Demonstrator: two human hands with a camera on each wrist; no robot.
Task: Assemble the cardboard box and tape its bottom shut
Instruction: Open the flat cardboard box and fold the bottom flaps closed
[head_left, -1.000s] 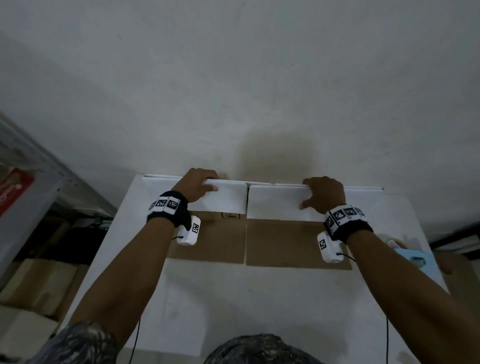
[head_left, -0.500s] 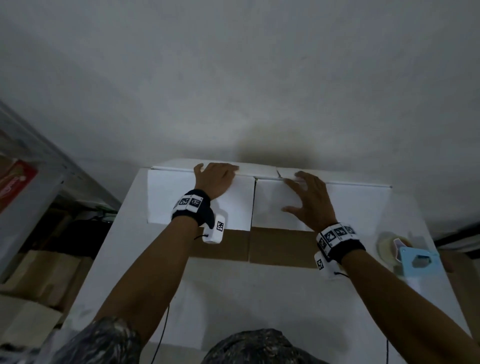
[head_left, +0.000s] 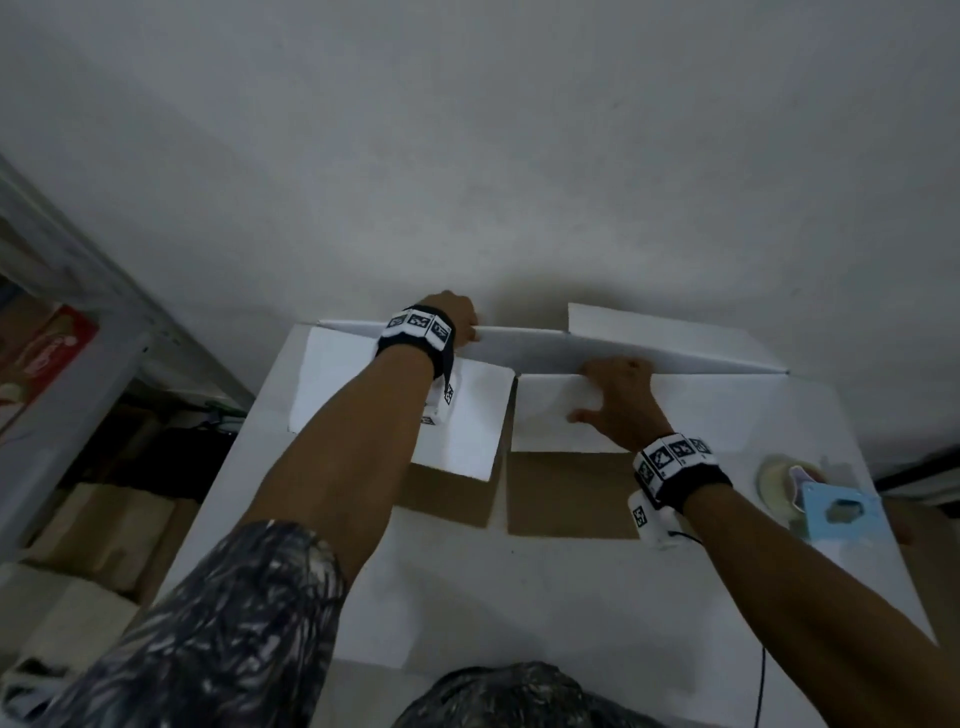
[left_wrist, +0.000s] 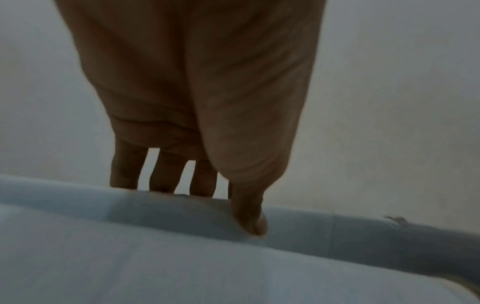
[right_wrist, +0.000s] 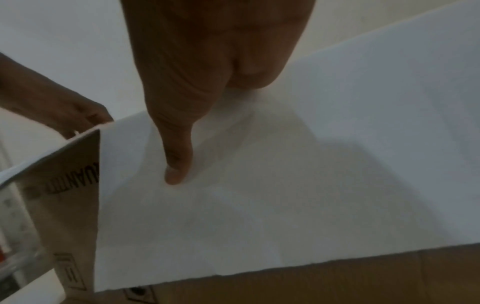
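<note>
Left hand (head_left: 451, 317) grips cardboard box (head_left: 566, 415) far edge at table (head_left: 519, 597) back; right hand (head_left: 621, 402) presses flat on it, fingers spread.

From where I stand, the left hand (head_left: 451, 318) reaches over the far edge of the cardboard box (head_left: 561, 410), so its fingertips are hidden behind the raised panel; in the left wrist view the whole scene is soft with blur. The right hand (head_left: 621, 402) hides its palm against the white flap. The tape dispenser (head_left: 826, 506) on the right shows only partly behind the forearm. Printed letters on the brown flap (right_wrist: 72, 185) are cut off.
</note>
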